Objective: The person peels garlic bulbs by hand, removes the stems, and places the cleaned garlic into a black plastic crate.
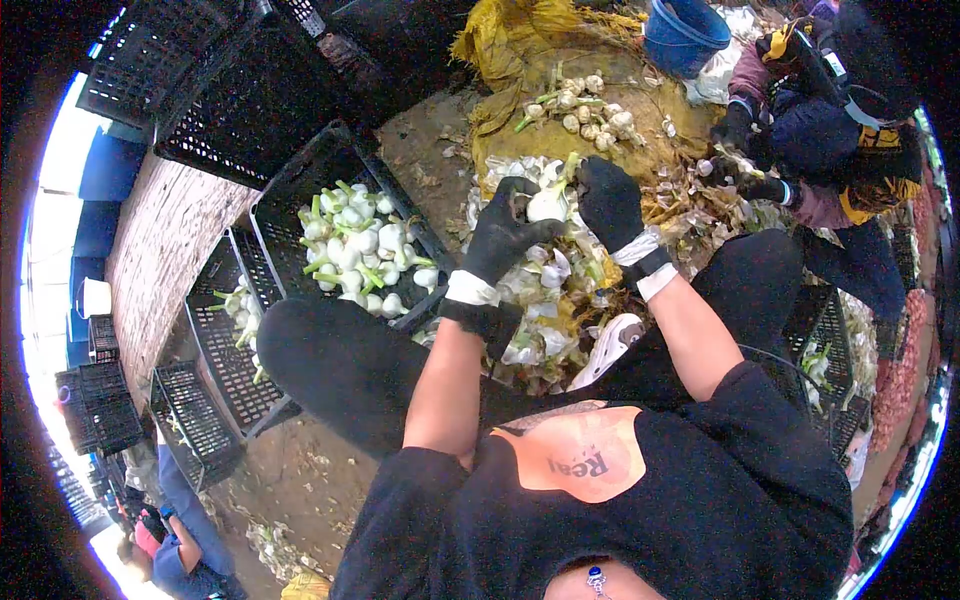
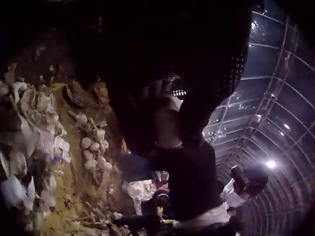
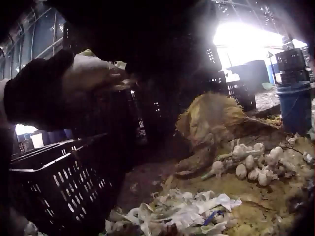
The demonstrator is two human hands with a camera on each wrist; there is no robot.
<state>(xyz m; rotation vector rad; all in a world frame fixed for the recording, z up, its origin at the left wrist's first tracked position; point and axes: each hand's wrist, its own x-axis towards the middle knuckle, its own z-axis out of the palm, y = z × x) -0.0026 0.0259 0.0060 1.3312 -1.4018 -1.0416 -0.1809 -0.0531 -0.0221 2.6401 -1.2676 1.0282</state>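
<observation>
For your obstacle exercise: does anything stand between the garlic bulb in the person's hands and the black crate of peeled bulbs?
Nothing visible does. Both hands, left hand and right hand, grip the garlic bulb; the crate lies open-topped beside the left hand.

Black-gloved left hand [image 1: 503, 232] and right hand [image 1: 609, 203] hold a white bulb [image 1: 547, 205]; black crate [image 1: 290, 195], blue bucket [image 1: 685, 35].
</observation>
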